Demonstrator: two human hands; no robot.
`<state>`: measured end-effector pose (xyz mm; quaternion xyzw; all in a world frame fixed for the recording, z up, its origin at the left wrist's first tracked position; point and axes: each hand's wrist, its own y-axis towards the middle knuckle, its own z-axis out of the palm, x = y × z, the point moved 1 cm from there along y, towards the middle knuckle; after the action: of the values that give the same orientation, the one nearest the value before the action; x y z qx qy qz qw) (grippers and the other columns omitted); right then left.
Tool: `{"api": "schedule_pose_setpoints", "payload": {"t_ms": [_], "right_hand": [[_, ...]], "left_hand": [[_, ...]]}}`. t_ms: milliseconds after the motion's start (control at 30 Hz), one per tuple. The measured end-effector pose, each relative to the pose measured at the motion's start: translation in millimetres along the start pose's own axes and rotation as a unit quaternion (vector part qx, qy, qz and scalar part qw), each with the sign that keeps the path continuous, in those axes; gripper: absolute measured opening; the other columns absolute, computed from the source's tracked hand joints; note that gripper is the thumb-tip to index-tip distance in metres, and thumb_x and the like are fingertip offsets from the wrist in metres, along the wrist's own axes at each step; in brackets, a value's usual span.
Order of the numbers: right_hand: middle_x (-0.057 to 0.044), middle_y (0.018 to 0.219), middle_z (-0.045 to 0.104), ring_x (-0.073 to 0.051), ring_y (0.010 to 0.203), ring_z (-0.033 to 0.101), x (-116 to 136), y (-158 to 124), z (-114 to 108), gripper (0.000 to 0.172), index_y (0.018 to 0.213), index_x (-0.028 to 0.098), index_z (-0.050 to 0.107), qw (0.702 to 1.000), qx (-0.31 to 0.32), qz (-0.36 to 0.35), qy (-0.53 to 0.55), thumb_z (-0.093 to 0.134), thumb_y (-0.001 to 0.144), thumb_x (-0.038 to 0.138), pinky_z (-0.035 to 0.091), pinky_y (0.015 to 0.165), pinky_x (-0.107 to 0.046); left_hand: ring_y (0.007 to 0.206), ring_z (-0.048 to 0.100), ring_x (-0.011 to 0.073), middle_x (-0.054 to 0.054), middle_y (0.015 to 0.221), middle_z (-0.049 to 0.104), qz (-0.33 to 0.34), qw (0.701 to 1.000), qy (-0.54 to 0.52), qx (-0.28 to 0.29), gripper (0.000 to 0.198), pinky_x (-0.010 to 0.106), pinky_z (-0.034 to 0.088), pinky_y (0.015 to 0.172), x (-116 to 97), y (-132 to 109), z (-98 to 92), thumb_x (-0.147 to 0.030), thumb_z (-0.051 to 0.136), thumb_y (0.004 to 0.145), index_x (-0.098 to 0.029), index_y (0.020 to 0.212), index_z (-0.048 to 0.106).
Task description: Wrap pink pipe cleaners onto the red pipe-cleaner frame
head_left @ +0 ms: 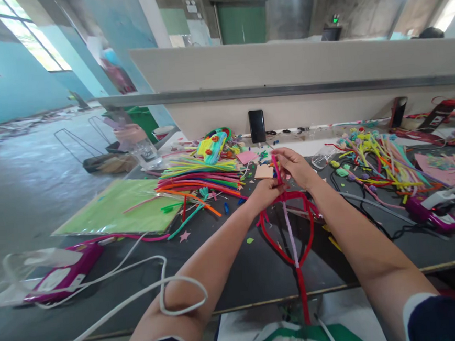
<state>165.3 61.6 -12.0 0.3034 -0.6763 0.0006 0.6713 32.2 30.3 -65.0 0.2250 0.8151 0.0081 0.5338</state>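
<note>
My left hand (266, 192) is closed around the top of a red pipe-cleaner frame (308, 222), where its strands meet. My right hand (294, 166) pinches the upper end of a red pipe cleaner (276, 167) just above the left hand. The frame forms a pointed loop with a pink strand (290, 234) down its middle and a red stem (302, 296) running toward my lap. Both hands hover over the dark worktable (239, 274).
A pile of coloured pipe cleaners (200, 180) and a green sheet (120, 208) lie left. More pipe cleaners and pompoms (376, 161) lie right. Purple glue guns (68, 272) (431, 215) with white cables sit at both sides. A phone (256, 126) leans on the back wall.
</note>
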Motion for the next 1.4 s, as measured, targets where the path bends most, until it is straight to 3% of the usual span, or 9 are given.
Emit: {"api": "schedule_pose_setpoints", "payload": {"t_ms": [67, 133, 267, 333, 600, 733, 1067, 1267, 1400], "right_hand": [[0.001, 0.084, 0.056, -0.007, 0.051, 0.047, 4.2, -1.3, -3.3, 0.034, 0.113, 0.021, 0.049, 0.992, -0.072, -0.004, -0.107, 0.054, 0.084, 0.037, 0.038, 0.048, -0.021], [0.000, 0.083, 0.057, -0.010, 0.057, 0.050, 7.9, -8.3, -6.0, 0.029, 0.109, 0.020, 0.051, 0.962, -0.124, -0.001, -0.242, 0.056, 0.081, 0.027, 0.040, 0.055, -0.024], [-0.003, 0.074, 0.062, -0.016, 0.069, 0.055, 5.5, -38.2, -4.6, 0.009, 0.083, 0.018, 0.060, 0.891, -0.074, 0.012, -0.448, 0.053, 0.077, 0.017, 0.040, 0.066, -0.028], [-0.005, 0.075, 0.065, -0.018, 0.071, 0.057, -3.4, -54.4, -1.0, 0.010, 0.078, 0.018, 0.062, 0.870, -0.045, 0.049, -0.488, 0.053, 0.077, 0.016, 0.040, 0.067, -0.028], [-0.012, 0.092, 0.070, -0.021, 0.087, 0.062, -38.2, -74.7, 23.4, 0.022, 0.088, 0.014, 0.067, 0.843, -0.019, 0.076, -0.531, 0.046, 0.081, 0.010, 0.042, 0.078, -0.028], [-0.016, 0.095, 0.069, -0.022, 0.090, 0.062, -43.6, -74.6, 29.3, 0.027, 0.093, 0.010, 0.066, 0.826, -0.023, 0.068, -0.560, 0.041, 0.082, 0.008, 0.043, 0.080, -0.030], [-0.013, 0.084, 0.072, -0.022, 0.080, 0.065, -48.8, -70.2, 24.6, 0.023, 0.083, 0.013, 0.072, 0.839, -0.026, 0.100, -0.534, 0.051, 0.079, 0.022, 0.043, 0.070, -0.028], [-0.014, 0.085, 0.073, -0.022, 0.079, 0.066, -48.6, -70.4, 23.1, 0.027, 0.084, 0.013, 0.073, 0.842, -0.031, 0.105, -0.528, 0.049, 0.084, 0.025, 0.042, 0.067, -0.027], [-0.009, 0.081, 0.073, -0.019, 0.077, 0.065, -49.0, -68.9, 20.9, 0.025, 0.083, 0.015, 0.073, 0.843, -0.031, 0.106, -0.526, 0.049, 0.084, 0.021, 0.041, 0.067, -0.025]], "left_hand": [[0.063, 0.052, 0.0120, 0.001, 0.068, 0.062, -0.025, 1.000, -0.016, -0.001, 0.035, 0.022, 0.039, 0.061, 3.3, 0.0, 0.4, -0.038, 0.058, 0.078, -0.009, 0.090, 0.073], [0.055, 0.045, 0.0094, -0.001, 0.059, 0.056, -0.049, 0.998, -0.028, -0.003, 0.036, 0.021, 0.035, 0.054, 5.7, -0.8, 0.8, -0.039, 0.058, 0.078, -0.008, 0.091, 0.072], [0.050, 0.037, 0.0072, -0.004, 0.049, 0.046, -0.058, 0.998, -0.004, -0.021, 0.036, 0.019, 0.029, 0.049, 6.1, -3.3, -0.8, -0.043, 0.061, 0.076, -0.009, 0.077, 0.071], [0.048, 0.036, 0.0070, -0.003, 0.047, 0.044, -0.062, 0.997, 0.019, -0.031, 0.038, 0.019, 0.028, 0.047, 6.3, -4.3, -2.0, -0.046, 0.062, 0.075, -0.009, 0.068, 0.069], [0.050, 0.050, 0.0090, 0.001, 0.057, 0.060, -0.070, 0.995, -0.062, -0.042, 0.035, 0.020, 0.039, 0.051, 22.1, -1.6, 4.9, -0.036, 0.061, 0.077, -0.008, 0.096, 0.070], [0.051, 0.051, 0.0084, 0.000, 0.060, 0.060, -0.081, 0.990, -0.107, -0.052, 0.029, 0.019, 0.041, 0.052, 25.9, -1.6, 8.3, -0.031, 0.062, 0.075, -0.008, 0.092, 0.069], [0.065, 0.059, 0.0109, 0.004, 0.072, 0.064, -0.123, 0.942, -0.308, 0.041, 0.028, 0.024, 0.048, 0.065, 17.5, -13.7, -0.7, -0.012, 0.057, 0.067, -0.009, 0.093, 0.067], [0.071, 0.061, 0.0115, 0.005, 0.078, 0.066, -0.095, 0.958, -0.265, 0.048, 0.026, 0.025, 0.049, 0.071, 18.9, -14.6, -0.2, -0.015, 0.064, 0.066, -0.011, 0.091, 0.068], [0.062, 0.059, 0.0130, 0.004, 0.068, 0.064, -0.097, 0.978, -0.184, -0.023, 0.024, 0.028, 0.051, 0.067, 20.5, -14.6, -0.4, -0.029, 0.067, 0.070, -0.009, 0.082, 0.068]]}}
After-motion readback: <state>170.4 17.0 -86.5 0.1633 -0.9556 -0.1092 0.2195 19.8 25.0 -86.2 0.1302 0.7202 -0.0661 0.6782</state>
